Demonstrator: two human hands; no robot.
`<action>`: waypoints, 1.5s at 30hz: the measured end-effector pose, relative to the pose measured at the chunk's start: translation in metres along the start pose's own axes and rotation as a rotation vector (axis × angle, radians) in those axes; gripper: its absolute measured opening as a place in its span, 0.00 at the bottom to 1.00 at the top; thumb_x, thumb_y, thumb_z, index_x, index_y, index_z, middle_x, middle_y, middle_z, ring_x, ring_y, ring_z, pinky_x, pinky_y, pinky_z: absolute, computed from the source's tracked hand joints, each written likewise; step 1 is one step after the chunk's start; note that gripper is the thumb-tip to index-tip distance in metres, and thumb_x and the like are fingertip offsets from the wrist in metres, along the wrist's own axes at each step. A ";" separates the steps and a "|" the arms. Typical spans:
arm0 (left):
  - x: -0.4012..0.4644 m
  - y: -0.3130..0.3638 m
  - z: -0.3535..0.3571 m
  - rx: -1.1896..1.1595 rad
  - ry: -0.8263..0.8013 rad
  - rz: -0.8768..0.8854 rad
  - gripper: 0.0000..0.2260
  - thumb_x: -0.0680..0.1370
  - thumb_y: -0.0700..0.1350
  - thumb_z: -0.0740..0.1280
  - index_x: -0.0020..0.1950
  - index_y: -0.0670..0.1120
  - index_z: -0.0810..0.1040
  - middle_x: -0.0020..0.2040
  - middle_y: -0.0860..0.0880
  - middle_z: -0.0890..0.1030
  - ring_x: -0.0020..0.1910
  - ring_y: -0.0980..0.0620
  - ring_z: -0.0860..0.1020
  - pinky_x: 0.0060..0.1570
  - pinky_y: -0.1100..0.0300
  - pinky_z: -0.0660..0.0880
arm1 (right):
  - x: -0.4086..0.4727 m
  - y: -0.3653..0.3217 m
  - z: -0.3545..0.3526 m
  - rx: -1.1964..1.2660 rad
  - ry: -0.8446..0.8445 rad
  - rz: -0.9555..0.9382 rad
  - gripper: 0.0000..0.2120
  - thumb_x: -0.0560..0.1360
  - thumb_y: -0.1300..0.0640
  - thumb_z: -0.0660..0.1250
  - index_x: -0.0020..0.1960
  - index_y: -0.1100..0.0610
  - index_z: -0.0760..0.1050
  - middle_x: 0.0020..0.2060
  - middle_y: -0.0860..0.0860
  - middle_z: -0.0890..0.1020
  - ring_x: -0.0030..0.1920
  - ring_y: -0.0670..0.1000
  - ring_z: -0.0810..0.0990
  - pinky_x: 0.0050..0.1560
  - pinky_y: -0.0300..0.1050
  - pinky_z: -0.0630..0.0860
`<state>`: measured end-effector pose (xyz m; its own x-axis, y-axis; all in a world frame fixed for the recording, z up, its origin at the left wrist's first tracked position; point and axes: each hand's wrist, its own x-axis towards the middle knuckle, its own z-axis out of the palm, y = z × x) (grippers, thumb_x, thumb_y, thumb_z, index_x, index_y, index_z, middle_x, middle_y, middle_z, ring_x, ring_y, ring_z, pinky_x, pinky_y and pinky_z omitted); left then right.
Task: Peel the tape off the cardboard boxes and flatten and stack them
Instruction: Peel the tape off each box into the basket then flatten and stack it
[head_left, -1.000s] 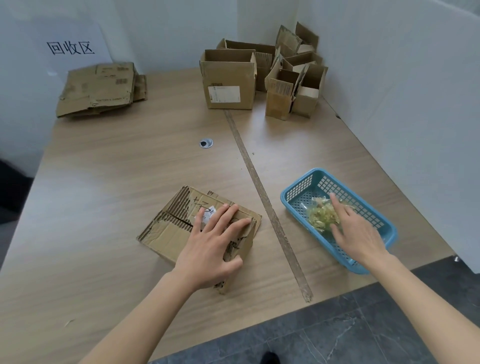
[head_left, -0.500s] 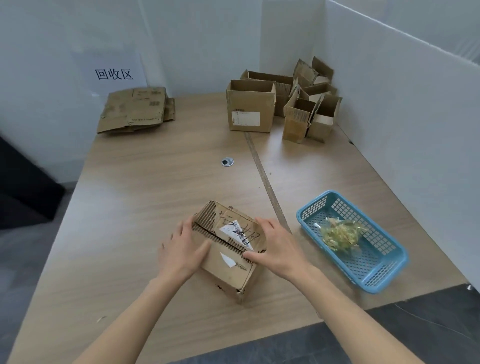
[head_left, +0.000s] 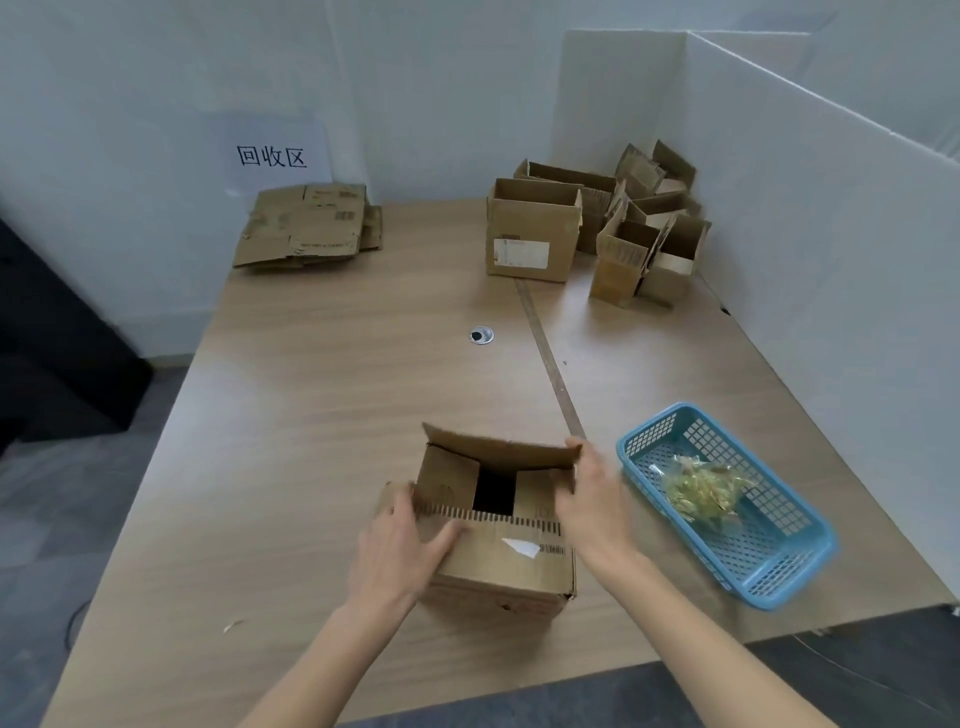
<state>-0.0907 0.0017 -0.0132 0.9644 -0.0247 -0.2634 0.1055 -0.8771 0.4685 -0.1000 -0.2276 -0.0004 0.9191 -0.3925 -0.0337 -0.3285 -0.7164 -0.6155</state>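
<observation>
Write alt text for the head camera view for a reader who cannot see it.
Two hands grip an opened cardboard box on a wooden table, the left hand at its left side, the right hand at its right flap. A blue basket of crumpled tape sits right; flattened cardboard and open boxes lie at the far edge.

matt cardboard box (head_left: 498, 561), woodgrain table (head_left: 322, 395), plastic basket (head_left: 779, 566)
</observation>
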 end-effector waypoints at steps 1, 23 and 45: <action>0.004 0.009 0.000 -0.018 0.014 -0.002 0.38 0.74 0.69 0.66 0.76 0.48 0.63 0.64 0.46 0.77 0.63 0.39 0.77 0.57 0.48 0.75 | -0.002 -0.004 0.003 -0.053 -0.071 0.015 0.28 0.79 0.58 0.66 0.77 0.52 0.63 0.67 0.54 0.76 0.63 0.58 0.78 0.61 0.55 0.76; 0.056 0.048 -0.028 -0.162 0.027 -0.110 0.39 0.63 0.71 0.65 0.68 0.51 0.67 0.52 0.46 0.83 0.57 0.37 0.78 0.50 0.51 0.73 | 0.054 -0.029 -0.005 0.184 -0.506 0.263 0.34 0.63 0.36 0.72 0.63 0.53 0.73 0.55 0.51 0.81 0.52 0.51 0.83 0.51 0.51 0.83; 0.025 0.014 -0.055 -0.820 -0.032 0.136 0.37 0.71 0.48 0.57 0.79 0.69 0.55 0.73 0.45 0.74 0.70 0.48 0.74 0.70 0.42 0.70 | 0.029 -0.012 -0.061 0.772 -0.402 0.017 0.29 0.77 0.58 0.55 0.75 0.41 0.68 0.73 0.43 0.70 0.71 0.48 0.66 0.74 0.50 0.61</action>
<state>-0.0519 0.0149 0.0336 0.9754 -0.1301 -0.1781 0.1436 -0.2381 0.9606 -0.0830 -0.2654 0.0536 0.9704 -0.0614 -0.2337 -0.2375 -0.0640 -0.9693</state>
